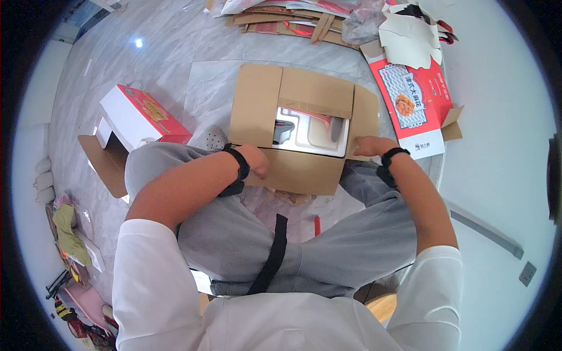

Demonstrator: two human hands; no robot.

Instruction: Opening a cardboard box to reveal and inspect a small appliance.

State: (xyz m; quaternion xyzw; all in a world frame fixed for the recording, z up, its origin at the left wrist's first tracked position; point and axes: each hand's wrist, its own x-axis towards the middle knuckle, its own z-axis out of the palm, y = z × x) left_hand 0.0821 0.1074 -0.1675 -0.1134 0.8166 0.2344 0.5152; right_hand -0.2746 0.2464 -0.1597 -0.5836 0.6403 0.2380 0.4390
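Observation:
Between my knees stands a brown cardboard carton (309, 171) with its flaps folded outward. Inside lies a white moulded tray (301, 131). A dark grey, rounded object (283, 131) sits at the tray's left, and a dark oblong piece (336, 129) next to a red part is at its right. My left hand (254, 160) is at the front left corner, against the front flap, its fingertips mostly hidden. On the opposite side my right hand (374, 146) has its fingers on the right flap (363, 118). Each wrist wears a black strap.
A red and white box (145, 118) lies open on the floor at left. At right, a red printed carton (415, 105) rests by the wall under torn white sheeting (409, 41). Flattened cardboard (290, 26) is stacked at the back. Assorted items (70, 232) line the left wall.

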